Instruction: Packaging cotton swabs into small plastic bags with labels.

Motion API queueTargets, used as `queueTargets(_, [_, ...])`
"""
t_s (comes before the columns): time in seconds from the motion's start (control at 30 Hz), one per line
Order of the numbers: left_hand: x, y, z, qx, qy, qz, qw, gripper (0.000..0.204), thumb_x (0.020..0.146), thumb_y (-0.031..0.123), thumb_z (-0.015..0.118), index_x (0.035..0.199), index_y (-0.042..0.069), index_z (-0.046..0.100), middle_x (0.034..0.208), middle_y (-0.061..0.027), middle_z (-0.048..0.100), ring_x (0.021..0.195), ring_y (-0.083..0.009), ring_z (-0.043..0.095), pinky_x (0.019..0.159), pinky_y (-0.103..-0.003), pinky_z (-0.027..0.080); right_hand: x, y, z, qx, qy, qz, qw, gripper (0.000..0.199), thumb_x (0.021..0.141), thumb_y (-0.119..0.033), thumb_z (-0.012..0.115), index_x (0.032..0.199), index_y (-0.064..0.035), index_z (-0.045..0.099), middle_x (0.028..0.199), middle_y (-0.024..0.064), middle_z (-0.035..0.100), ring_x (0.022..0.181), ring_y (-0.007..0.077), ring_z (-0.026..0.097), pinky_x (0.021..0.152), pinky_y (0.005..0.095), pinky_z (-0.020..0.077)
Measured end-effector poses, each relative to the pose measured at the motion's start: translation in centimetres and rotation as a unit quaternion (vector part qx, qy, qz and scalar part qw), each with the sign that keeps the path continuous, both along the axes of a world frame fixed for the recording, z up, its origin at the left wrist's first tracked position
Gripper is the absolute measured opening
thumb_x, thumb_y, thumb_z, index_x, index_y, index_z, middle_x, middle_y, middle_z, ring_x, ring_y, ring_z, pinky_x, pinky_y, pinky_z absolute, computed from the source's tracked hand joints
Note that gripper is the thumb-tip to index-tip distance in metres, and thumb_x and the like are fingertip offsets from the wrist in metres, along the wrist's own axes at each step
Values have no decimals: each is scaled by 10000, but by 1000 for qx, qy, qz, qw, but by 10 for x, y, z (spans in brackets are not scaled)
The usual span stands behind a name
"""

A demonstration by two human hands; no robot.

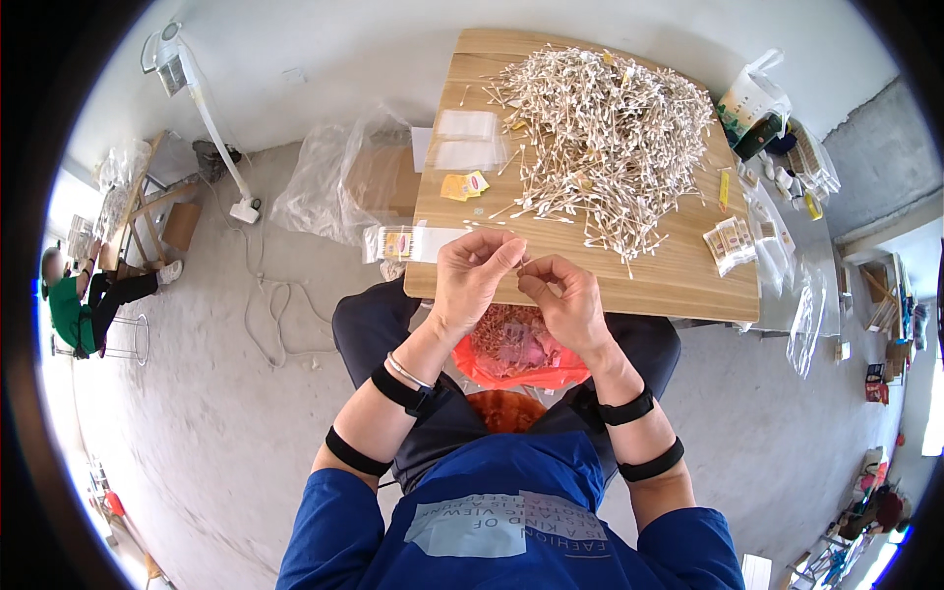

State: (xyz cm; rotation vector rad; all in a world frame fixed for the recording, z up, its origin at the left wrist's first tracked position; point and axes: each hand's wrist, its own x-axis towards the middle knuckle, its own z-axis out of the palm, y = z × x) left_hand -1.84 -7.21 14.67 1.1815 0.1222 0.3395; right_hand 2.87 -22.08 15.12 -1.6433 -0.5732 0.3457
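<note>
"Inspecting wooden table [678, 295]. Finding what on top?"

"Recording a loose heap of cotton swabs [610, 138]."

"Report grip."

"Noting left hand [468, 281] and right hand [572, 307] in fingertip pinches around a thin item [524, 262] over the near edge, probably a swab; cannot confirm."

"Judge handling."

"Likely light, stiff-stemmed, soft-tipped, snappable; hold mid-stem."

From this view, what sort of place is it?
Likely a small packing workshop: loose swabs heaped on a table, small packs near its edge, and a seated co-worker off to the left.
</note>
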Motion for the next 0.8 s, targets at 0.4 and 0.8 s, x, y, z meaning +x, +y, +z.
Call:
queueTargets(0.4, [-1, -3, 3, -40, 24, -12, 999, 191, 917, 185, 668, 941, -2, 698, 824, -30, 668, 795, -95, 600, 760, -244, 486, 1, -1, 8, -20, -6, -12, 1000, 97, 826, -50, 712, 865, 22, 662, 725, 53, 665, 672, 102, 608, 642, 263, 499])
queueTargets(0.8, [-2, -3, -2, -80, 3, -33, 996, 218, 939, 229, 638, 932, 13, 666, 819, -16, 635, 757, -91, 567, 716, -248, 477, 0, 2, 9, 20, 78, 36, 996, 101, 900, -48, 630, 913, 48, 656, 782, 73, 683, 729, 112, 635, 682, 258, 517])
